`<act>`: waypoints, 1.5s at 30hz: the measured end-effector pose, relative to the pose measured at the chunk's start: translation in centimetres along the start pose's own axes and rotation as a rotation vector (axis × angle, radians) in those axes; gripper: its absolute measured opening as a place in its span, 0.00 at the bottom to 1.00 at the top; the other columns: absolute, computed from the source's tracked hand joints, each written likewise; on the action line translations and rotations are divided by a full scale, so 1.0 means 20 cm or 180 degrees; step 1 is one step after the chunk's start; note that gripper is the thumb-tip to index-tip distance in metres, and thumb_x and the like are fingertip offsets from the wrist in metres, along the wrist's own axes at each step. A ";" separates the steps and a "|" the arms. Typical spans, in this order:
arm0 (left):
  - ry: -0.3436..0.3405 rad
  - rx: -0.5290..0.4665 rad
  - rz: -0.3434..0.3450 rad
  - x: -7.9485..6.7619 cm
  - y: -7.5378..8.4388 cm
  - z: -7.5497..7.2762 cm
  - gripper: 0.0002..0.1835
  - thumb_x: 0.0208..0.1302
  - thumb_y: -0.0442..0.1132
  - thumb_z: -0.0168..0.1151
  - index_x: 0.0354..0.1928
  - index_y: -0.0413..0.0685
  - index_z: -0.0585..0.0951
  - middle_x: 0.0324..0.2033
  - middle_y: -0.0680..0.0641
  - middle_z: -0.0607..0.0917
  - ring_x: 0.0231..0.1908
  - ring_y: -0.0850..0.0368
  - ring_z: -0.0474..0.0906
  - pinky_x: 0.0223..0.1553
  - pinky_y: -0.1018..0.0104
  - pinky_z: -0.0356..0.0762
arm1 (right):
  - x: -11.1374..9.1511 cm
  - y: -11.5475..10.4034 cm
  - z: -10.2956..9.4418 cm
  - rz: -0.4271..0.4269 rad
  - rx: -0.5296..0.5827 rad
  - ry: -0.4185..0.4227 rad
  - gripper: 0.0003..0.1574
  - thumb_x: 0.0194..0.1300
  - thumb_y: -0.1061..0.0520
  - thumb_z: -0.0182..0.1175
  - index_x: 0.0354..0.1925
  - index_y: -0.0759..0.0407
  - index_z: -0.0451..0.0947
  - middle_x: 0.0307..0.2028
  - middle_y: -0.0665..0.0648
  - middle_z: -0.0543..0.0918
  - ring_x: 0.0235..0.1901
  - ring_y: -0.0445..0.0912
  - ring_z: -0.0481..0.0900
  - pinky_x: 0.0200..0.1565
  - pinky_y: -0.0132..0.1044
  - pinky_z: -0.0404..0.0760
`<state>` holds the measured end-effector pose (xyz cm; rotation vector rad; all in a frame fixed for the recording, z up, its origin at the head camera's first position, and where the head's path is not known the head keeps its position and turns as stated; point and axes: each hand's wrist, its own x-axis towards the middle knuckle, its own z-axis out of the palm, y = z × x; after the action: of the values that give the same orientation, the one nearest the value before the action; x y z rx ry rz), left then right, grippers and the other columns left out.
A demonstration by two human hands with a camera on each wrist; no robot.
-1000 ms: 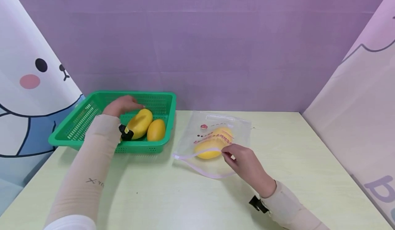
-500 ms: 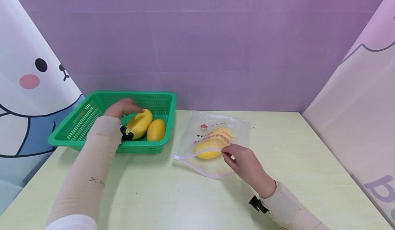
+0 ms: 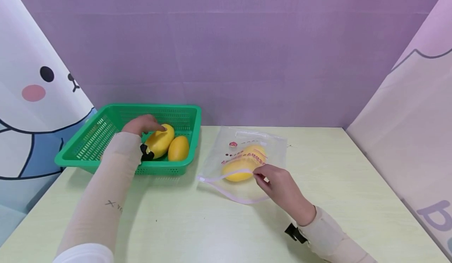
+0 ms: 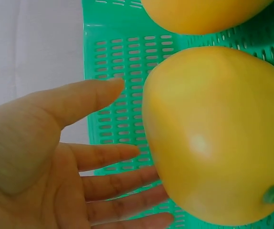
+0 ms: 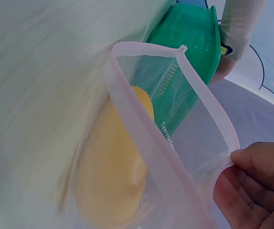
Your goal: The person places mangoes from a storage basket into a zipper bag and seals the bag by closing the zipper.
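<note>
In the head view my left hand [image 3: 143, 124] reaches into the green basket [image 3: 77, 163], above a yellow mango [image 3: 159, 142]. The left wrist view shows that mango [image 4: 218, 133] close up, with a green stem spot. The fingers there extend toward its near side, thumb held apart; the fingertips meet its outline, but contact cannot be told. A second mango [image 3: 178, 149] lies beside it. My right hand [image 3: 282, 188] pinches the mouth edge of a clear zip bag [image 3: 212, 163] between thumb and fingers. Inside the bag lies another mango [image 5: 113, 167]; the bag's mouth gapes.
The pale table [image 3: 183, 227] bears the basket at the back left and the bag at centre. A purple backdrop [image 3: 229, 59] rises behind, with printed cloth panels [image 3: 416, 137] at both sides. Black camera mounts [image 3: 296, 233] sit on the wrists.
My left hand has shifted slightly right and lower, nearer the mango in the basket. The right hand and the bag have stayed in place.
</note>
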<state>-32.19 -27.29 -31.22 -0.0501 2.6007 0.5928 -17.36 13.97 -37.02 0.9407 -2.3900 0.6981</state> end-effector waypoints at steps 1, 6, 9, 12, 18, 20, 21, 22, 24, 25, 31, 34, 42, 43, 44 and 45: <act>-0.0015 0.0004 -0.0006 0.00 0.00 0.00 0.43 0.65 0.57 0.51 0.68 0.30 0.55 0.64 0.27 0.58 0.59 0.28 0.62 0.52 0.40 0.69 | 0.00 0.00 0.00 -0.0003 -0.0008 0.0003 0.10 0.49 0.70 0.68 0.30 0.60 0.82 0.28 0.52 0.84 0.24 0.37 0.76 0.25 0.22 0.74; -0.0103 -0.0073 -0.0022 -0.01 0.00 0.01 0.48 0.63 0.58 0.52 0.69 0.28 0.48 0.66 0.26 0.54 0.58 0.27 0.62 0.53 0.41 0.69 | 0.00 0.00 0.00 -0.0011 0.0002 0.0003 0.10 0.49 0.70 0.68 0.30 0.60 0.82 0.28 0.52 0.84 0.25 0.37 0.76 0.25 0.22 0.75; -0.0155 -0.0121 -0.0058 -0.01 0.00 0.01 0.49 0.64 0.58 0.52 0.70 0.28 0.44 0.67 0.26 0.50 0.59 0.28 0.62 0.53 0.43 0.70 | 0.00 0.00 0.00 -0.0010 0.0012 -0.0006 0.09 0.49 0.70 0.68 0.30 0.60 0.82 0.28 0.51 0.84 0.25 0.38 0.76 0.25 0.22 0.75; -0.0235 -0.0156 -0.0110 -0.01 0.00 0.01 0.52 0.63 0.60 0.53 0.70 0.29 0.41 0.68 0.26 0.47 0.59 0.29 0.62 0.54 0.44 0.70 | 0.01 -0.01 0.00 0.0002 0.0001 -0.0019 0.09 0.49 0.70 0.68 0.30 0.60 0.82 0.28 0.51 0.84 0.25 0.37 0.76 0.25 0.23 0.75; -0.0325 -0.0176 -0.0168 0.00 0.00 0.01 0.54 0.61 0.62 0.53 0.71 0.30 0.41 0.68 0.27 0.47 0.59 0.31 0.63 0.54 0.46 0.70 | 0.01 -0.01 0.00 0.0045 0.0000 -0.0052 0.09 0.50 0.70 0.68 0.31 0.61 0.82 0.28 0.51 0.83 0.25 0.38 0.75 0.25 0.23 0.75; -0.0341 -0.0151 -0.0182 0.01 0.00 0.01 0.54 0.61 0.63 0.53 0.71 0.29 0.41 0.67 0.26 0.49 0.58 0.31 0.64 0.53 0.47 0.71 | 0.01 -0.01 0.00 0.0054 -0.0006 -0.0058 0.09 0.50 0.70 0.68 0.31 0.61 0.82 0.28 0.51 0.83 0.24 0.37 0.75 0.25 0.24 0.75; -0.0351 -0.0120 -0.0186 0.01 0.00 0.01 0.54 0.61 0.63 0.53 0.70 0.29 0.42 0.67 0.26 0.50 0.58 0.32 0.64 0.52 0.47 0.72 | 0.01 -0.02 0.00 0.0060 -0.0013 -0.0061 0.09 0.50 0.70 0.68 0.31 0.60 0.82 0.28 0.51 0.83 0.24 0.37 0.75 0.25 0.23 0.75; -0.0362 -0.0069 -0.0185 0.01 -0.01 0.02 0.53 0.61 0.63 0.53 0.70 0.28 0.43 0.66 0.26 0.52 0.57 0.32 0.65 0.52 0.48 0.72 | 0.01 -0.02 0.00 0.0064 -0.0019 -0.0062 0.09 0.50 0.70 0.68 0.31 0.60 0.82 0.28 0.51 0.83 0.24 0.37 0.75 0.25 0.23 0.75; -0.0396 0.0012 -0.0170 0.02 0.00 0.02 0.52 0.62 0.62 0.53 0.69 0.26 0.45 0.65 0.25 0.55 0.56 0.33 0.66 0.51 0.49 0.73 | 0.01 -0.02 0.00 0.0075 -0.0029 -0.0061 0.09 0.49 0.70 0.68 0.30 0.60 0.82 0.28 0.51 0.83 0.24 0.37 0.74 0.25 0.23 0.75; -0.0410 0.0061 -0.0166 0.02 0.00 0.02 0.51 0.62 0.62 0.53 0.69 0.26 0.47 0.64 0.25 0.57 0.55 0.33 0.67 0.51 0.49 0.73 | 0.01 -0.02 0.00 0.0082 -0.0040 -0.0060 0.09 0.49 0.70 0.68 0.30 0.60 0.82 0.28 0.51 0.83 0.24 0.36 0.74 0.25 0.23 0.75; -0.0456 0.0235 -0.0212 0.03 0.00 0.02 0.50 0.62 0.62 0.53 0.69 0.26 0.49 0.63 0.25 0.59 0.55 0.34 0.67 0.51 0.49 0.73 | 0.01 -0.02 0.00 0.0094 -0.0066 -0.0055 0.09 0.49 0.69 0.69 0.30 0.60 0.82 0.27 0.51 0.83 0.24 0.36 0.74 0.25 0.23 0.75; -0.0496 0.0260 -0.0258 0.03 0.00 0.03 0.51 0.61 0.62 0.52 0.70 0.28 0.47 0.64 0.25 0.58 0.57 0.32 0.65 0.53 0.48 0.71 | 0.01 -0.02 0.00 0.0085 -0.0058 -0.0063 0.09 0.49 0.69 0.69 0.31 0.60 0.82 0.28 0.51 0.83 0.24 0.36 0.74 0.25 0.23 0.75; -0.0644 0.0238 -0.0287 0.02 0.00 0.02 0.54 0.60 0.64 0.53 0.71 0.30 0.44 0.65 0.26 0.55 0.62 0.31 0.60 0.57 0.46 0.67 | 0.01 -0.02 0.01 0.0062 -0.0063 -0.0050 0.09 0.49 0.69 0.69 0.31 0.60 0.82 0.28 0.51 0.83 0.24 0.36 0.74 0.25 0.23 0.74; -0.0660 0.0219 -0.0296 0.02 0.00 0.02 0.54 0.60 0.64 0.53 0.71 0.30 0.44 0.66 0.26 0.55 0.62 0.31 0.59 0.58 0.46 0.66 | 0.01 -0.02 0.01 0.0055 -0.0060 -0.0043 0.09 0.49 0.69 0.69 0.30 0.60 0.82 0.28 0.51 0.83 0.24 0.36 0.74 0.25 0.23 0.75; -0.0675 0.0220 -0.0298 0.02 0.00 0.02 0.54 0.60 0.64 0.53 0.70 0.29 0.45 0.66 0.26 0.54 0.63 0.31 0.59 0.58 0.46 0.66 | 0.01 -0.02 0.01 0.0046 -0.0056 -0.0039 0.09 0.49 0.70 0.69 0.30 0.60 0.82 0.28 0.51 0.83 0.24 0.36 0.74 0.25 0.23 0.75; -0.0694 0.0215 -0.0303 0.02 0.00 0.02 0.54 0.60 0.64 0.53 0.70 0.29 0.45 0.66 0.26 0.54 0.63 0.31 0.58 0.59 0.46 0.66 | 0.01 -0.02 0.01 0.0039 -0.0053 -0.0038 0.09 0.49 0.70 0.69 0.30 0.60 0.82 0.28 0.51 0.83 0.24 0.36 0.74 0.25 0.23 0.74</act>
<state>-32.34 -27.13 -31.75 -0.0824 2.3900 0.4496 -17.15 13.53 -36.89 0.9266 -2.4101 0.6777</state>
